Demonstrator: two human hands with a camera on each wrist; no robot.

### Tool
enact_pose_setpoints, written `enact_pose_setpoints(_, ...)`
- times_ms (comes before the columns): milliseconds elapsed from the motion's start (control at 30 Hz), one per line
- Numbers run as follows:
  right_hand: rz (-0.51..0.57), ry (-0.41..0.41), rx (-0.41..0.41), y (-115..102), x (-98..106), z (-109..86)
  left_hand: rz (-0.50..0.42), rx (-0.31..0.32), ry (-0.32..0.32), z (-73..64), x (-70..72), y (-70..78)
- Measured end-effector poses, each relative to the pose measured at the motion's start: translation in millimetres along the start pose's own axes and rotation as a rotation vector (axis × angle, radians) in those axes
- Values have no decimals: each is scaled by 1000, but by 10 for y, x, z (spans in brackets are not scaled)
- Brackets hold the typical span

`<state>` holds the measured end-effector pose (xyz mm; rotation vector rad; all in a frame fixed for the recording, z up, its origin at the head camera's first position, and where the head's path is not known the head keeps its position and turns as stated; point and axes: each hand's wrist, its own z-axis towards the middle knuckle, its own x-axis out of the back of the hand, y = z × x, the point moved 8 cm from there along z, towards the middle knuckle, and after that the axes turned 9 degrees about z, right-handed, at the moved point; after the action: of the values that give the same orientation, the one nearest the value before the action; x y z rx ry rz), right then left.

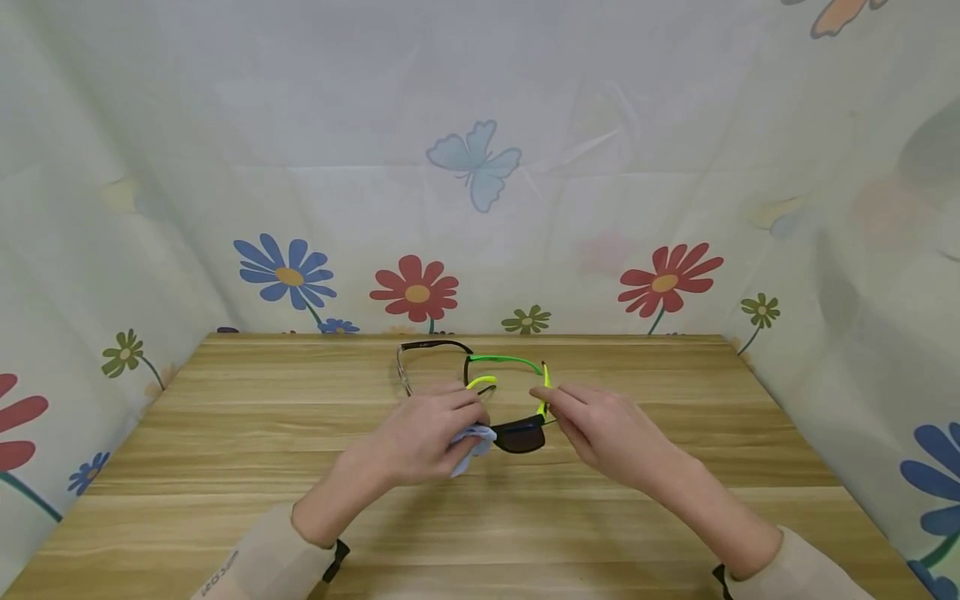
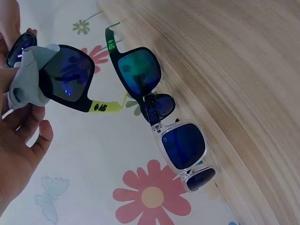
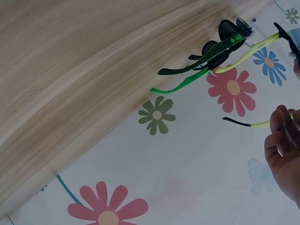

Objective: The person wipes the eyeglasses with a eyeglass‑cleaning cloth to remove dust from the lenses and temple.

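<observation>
You have the black-framed sunglasses with neon-yellow temples (image 1: 520,437) between your two hands, raised above the light-brown wood-grain table (image 1: 480,542). Your left hand (image 1: 431,429) pinches a soft pale blue cloth (image 1: 467,446) between thumb and fingers, folded over the frame at the lens on that hand's side; the other dark lens shows uncovered in the gap between your hands. Your right hand (image 1: 607,429) has its fingers bent and pinches the yellow temple on its own side, whose black tip sticks out past the fingers in the right wrist view. The other yellow temple points away from you, just beyond your left fingertips. Farther out, ahead of the gap between your hands, lie black sunglasses with bright green temples (image 2: 139,71), their lenses mirrored blue-green. Just beyond your left hand, and partly hidden by it in the head view, are clear-framed sunglasses with blue mirrored lenses and black temples (image 2: 183,146); whether these two pairs touch, you cannot tell. Past them all hangs a white flower-printed curtain (image 1: 337,125).
</observation>
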<state>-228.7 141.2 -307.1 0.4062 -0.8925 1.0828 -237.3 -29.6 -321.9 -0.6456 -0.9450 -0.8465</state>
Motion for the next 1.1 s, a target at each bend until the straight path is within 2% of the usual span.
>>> enact_pose_setpoints(67, 4, -5, -35, 15, 1, 3, 10, -2, 0, -6, -12, 7)
enact_pose_setpoints(133, 23, -19, -113, 55, -1, 7, 16, -2, 0, -12, -26, 10)
enact_pose_setpoints(333, 230, -49, -507, 255, -22, -43, 47, 2, 14, -19, -35, 20)
enact_pose_setpoints(467, 347, -52, -675, 320, -30, -69, 86, -1, 22, -27, -29, 33)
enact_pose_setpoints(567, 405, -59, -738, 348, -41, -66, 115, -21, 30, -32, -22, 64)
enact_pose_setpoints(833, 542, -91, -832, 441, -169, -53, 254, -98, 36, -32, -43, 180)
enact_pose_setpoints(1000, 639, -87, -871, 493, -230, -73, 326, -114, 20, -35, -69, 218)
enact_pose_setpoints(1100, 688, -93, -868, 504, -253, -77, 372, -135, 17, -36, -71, 244)
